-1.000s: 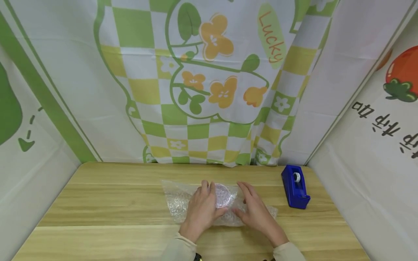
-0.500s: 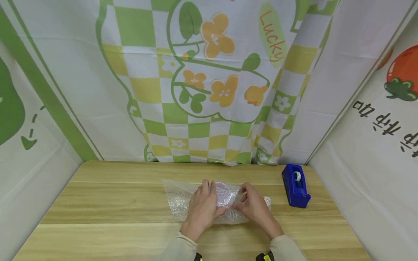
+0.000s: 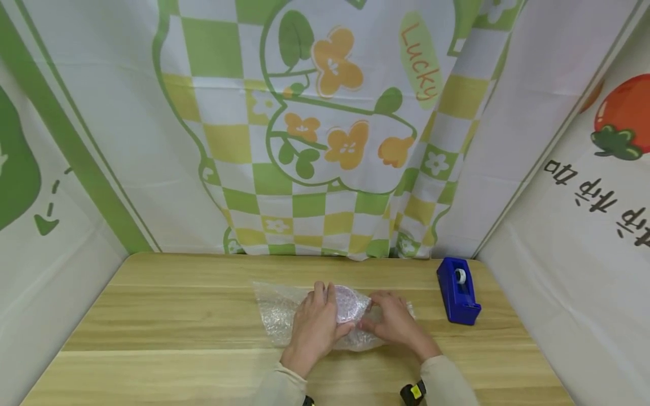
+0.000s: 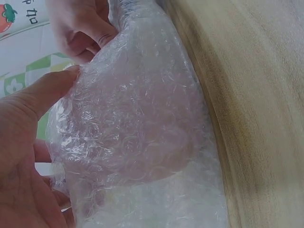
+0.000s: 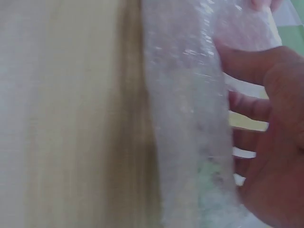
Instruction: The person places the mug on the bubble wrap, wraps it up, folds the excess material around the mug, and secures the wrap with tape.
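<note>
A sheet of bubble wrap [image 3: 276,318] lies across the wooden table, folded around a pinkish object with a round top [image 3: 347,304]. Through the plastic in the left wrist view, the pinkish body [image 4: 142,142] shows only blurred, so its kind is not visible. My left hand [image 3: 313,330] holds the wrapped object from its left side, thumb in front and fingers behind. On the right, my right hand [image 3: 397,320] grips the wrap's right part close beside the round top. Its thumb [image 5: 247,64] is on the near face of the plastic in the right wrist view, the other fingers behind it.
A blue tape dispenser [image 3: 459,293] with a small white roll stands at the table's back right. Behind the wooden tabletop [image 3: 178,321] hangs a green checked curtain [image 3: 325,208], and printed white cloth closes in both sides.
My right hand has closed its fingers on the wrap, and the wrap's right end has drawn in leftward. The left hand stays in place on the wrapped object.
</note>
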The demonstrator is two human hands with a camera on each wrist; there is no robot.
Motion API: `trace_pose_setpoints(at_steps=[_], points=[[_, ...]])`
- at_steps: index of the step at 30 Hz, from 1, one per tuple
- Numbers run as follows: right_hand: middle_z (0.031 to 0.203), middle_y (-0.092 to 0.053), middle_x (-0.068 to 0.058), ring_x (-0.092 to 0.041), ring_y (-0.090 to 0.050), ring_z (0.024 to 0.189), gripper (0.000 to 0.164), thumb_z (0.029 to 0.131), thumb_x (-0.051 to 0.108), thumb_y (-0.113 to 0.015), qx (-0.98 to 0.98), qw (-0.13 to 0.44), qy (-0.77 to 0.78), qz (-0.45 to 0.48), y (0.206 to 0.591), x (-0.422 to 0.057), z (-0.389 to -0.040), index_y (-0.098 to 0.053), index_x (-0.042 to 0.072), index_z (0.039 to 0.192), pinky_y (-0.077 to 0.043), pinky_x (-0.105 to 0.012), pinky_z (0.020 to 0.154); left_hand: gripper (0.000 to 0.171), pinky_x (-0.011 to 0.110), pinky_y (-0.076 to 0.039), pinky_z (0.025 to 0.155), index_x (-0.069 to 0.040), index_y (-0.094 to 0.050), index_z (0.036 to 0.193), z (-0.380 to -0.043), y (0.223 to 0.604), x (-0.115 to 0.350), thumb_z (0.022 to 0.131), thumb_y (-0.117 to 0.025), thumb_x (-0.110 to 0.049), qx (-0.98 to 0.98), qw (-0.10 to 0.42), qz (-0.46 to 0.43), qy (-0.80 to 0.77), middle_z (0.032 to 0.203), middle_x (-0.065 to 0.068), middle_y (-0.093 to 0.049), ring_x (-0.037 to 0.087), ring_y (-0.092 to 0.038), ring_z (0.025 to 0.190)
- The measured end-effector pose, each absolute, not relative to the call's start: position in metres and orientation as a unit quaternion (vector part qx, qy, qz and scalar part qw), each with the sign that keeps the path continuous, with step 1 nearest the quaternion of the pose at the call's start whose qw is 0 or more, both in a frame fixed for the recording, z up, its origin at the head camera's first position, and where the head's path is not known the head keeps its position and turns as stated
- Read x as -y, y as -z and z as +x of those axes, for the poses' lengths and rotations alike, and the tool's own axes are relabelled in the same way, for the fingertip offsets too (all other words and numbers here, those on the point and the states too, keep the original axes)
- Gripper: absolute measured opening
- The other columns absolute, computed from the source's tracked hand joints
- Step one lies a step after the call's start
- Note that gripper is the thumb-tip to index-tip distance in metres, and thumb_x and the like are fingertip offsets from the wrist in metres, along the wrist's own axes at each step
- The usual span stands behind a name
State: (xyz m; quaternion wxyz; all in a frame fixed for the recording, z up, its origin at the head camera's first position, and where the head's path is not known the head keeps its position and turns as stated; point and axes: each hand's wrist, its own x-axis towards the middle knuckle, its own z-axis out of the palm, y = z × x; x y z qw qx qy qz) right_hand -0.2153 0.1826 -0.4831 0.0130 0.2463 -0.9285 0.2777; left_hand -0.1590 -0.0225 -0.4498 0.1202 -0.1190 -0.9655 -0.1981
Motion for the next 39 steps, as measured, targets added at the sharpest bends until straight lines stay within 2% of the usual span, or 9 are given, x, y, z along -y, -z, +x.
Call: trace_pose_setpoints(at_steps=[3, 7, 12, 19, 24, 30, 34, 39], points=[[0.103, -0.069, -0.01, -0.031, -0.062, 0.099, 0.031, 0.084, 0.032, -0.083, 0.927, -0.047, -0.262, 0.265, 0.478, -0.185, -0.22, -0.07, 0.01, 0.1, -0.046, -0.057, 0.091, 0.093, 0.044, -0.054, 0.092, 0.014, -0.049, 0.14, -0.159, 0.45, 0.023, 0.079, -0.083, -0.049, 0.966, 0.119, -0.117, 0.198, 0.126, 0.025, -0.05, 0.033, -0.061, 0.103], [0.084, -0.059, 0.003, -0.015, -0.054, 0.08, 0.026, 0.088, 0.039, -0.078, 0.921, -0.107, -0.243, 0.287, 0.473, -0.189, -0.226, -0.064, 0.018, 0.084, -0.047, -0.037, 0.07, 0.093, 0.043, -0.053, 0.095, 0.013, -0.049, 0.141, -0.159, 0.45, 0.023, 0.08, -0.082, -0.05, 0.968, 0.11, -0.113, 0.195, 0.127, 0.024, -0.05, 0.032, -0.061, 0.104], [0.079, -0.059, 0.004, -0.014, -0.053, 0.071, 0.029, 0.088, 0.039, -0.079, 0.91, -0.154, -0.258, 0.285, 0.471, -0.19, -0.233, -0.062, 0.015, 0.084, -0.047, -0.032, 0.061, 0.094, 0.044, -0.052, 0.098, 0.012, -0.048, 0.142, -0.159, 0.449, 0.023, 0.08, -0.082, -0.05, 0.969, 0.105, -0.11, 0.196, 0.13, 0.025, -0.05, 0.033, -0.06, 0.107], [0.081, -0.058, 0.0, -0.018, -0.055, 0.074, 0.037, 0.081, 0.037, -0.085, 0.913, -0.195, -0.27, 0.234, 0.469, -0.187, -0.24, -0.06, 0.01, 0.087, -0.047, -0.034, 0.061, 0.094, 0.046, -0.051, 0.1, 0.011, -0.047, 0.143, -0.159, 0.449, 0.022, 0.08, -0.082, -0.05, 0.969, 0.099, -0.104, 0.201, 0.132, 0.025, -0.049, 0.035, -0.06, 0.11], [0.078, -0.058, 0.001, -0.015, -0.052, 0.069, 0.043, 0.072, 0.036, -0.092, 0.929, -0.168, -0.247, 0.217, 0.462, -0.182, -0.241, -0.062, 0.009, 0.084, -0.045, -0.032, 0.059, 0.093, 0.046, -0.051, 0.098, 0.012, -0.049, 0.142, -0.159, 0.449, 0.022, 0.08, -0.083, -0.049, 0.969, 0.104, -0.105, 0.196, 0.129, 0.024, -0.05, 0.035, -0.06, 0.108], [0.086, -0.058, 0.0, -0.017, -0.053, 0.075, 0.049, 0.061, 0.029, -0.099, 0.947, -0.124, -0.202, 0.216, 0.447, -0.173, -0.235, -0.064, 0.007, 0.088, -0.049, -0.036, 0.065, 0.092, 0.046, -0.051, 0.097, 0.011, -0.049, 0.142, -0.159, 0.448, 0.021, 0.08, -0.083, -0.048, 0.97, 0.107, -0.101, 0.192, 0.127, 0.023, -0.05, 0.035, -0.059, 0.108], [0.086, -0.057, -0.003, -0.019, -0.054, 0.076, 0.049, 0.061, 0.02, -0.098, 0.941, -0.13, -0.201, 0.238, 0.439, -0.17, -0.234, -0.064, 0.004, 0.092, -0.049, -0.039, 0.066, 0.092, 0.048, -0.051, 0.097, 0.011, -0.05, 0.142, -0.159, 0.448, 0.02, 0.08, -0.083, -0.048, 0.97, 0.106, -0.098, 0.196, 0.127, 0.023, -0.05, 0.036, -0.059, 0.11], [0.086, -0.056, -0.005, -0.021, -0.053, 0.078, 0.045, 0.065, 0.007, -0.092, 0.921, -0.174, -0.222, 0.268, 0.428, -0.172, -0.235, -0.061, -0.001, 0.096, -0.049, -0.04, 0.069, 0.091, 0.047, -0.052, 0.094, 0.01, -0.051, 0.141, -0.159, 0.448, 0.02, 0.079, -0.083, -0.049, 0.97, 0.109, -0.097, 0.192, 0.126, 0.023, -0.05, 0.036, -0.059, 0.108]])
